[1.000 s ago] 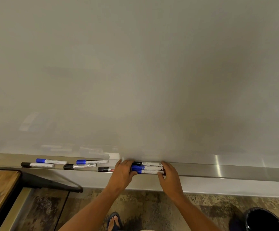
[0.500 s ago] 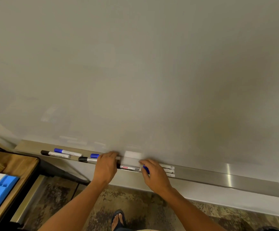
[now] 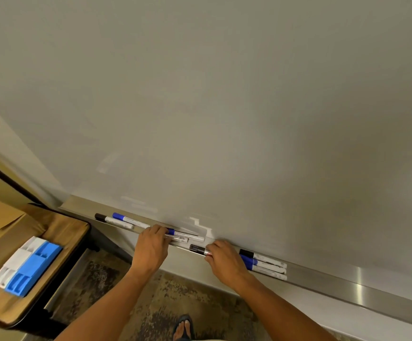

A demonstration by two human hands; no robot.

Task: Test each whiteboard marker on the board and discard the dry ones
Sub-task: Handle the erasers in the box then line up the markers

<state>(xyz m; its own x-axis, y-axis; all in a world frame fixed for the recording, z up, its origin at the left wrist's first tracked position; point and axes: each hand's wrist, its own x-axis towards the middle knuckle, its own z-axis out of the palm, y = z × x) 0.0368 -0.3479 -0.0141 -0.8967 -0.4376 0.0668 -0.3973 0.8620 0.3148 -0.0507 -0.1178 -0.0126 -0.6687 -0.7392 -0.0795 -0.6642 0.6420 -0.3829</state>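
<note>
The left hand [image 3: 150, 249] curls its fingers [image 3: 159, 232] over a blue-capped white marker [image 3: 184, 234] on the long metal tray [image 3: 323, 279]. The right hand [image 3: 224, 260] pinches a black-capped marker [image 3: 197, 249]; three more markers [image 3: 264, 263] lie just right.

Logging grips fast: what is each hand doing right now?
Left hand: fingers curled on a blue-capped marker lying on the tray.
Right hand: pinching a black-capped marker on the tray.
</note>
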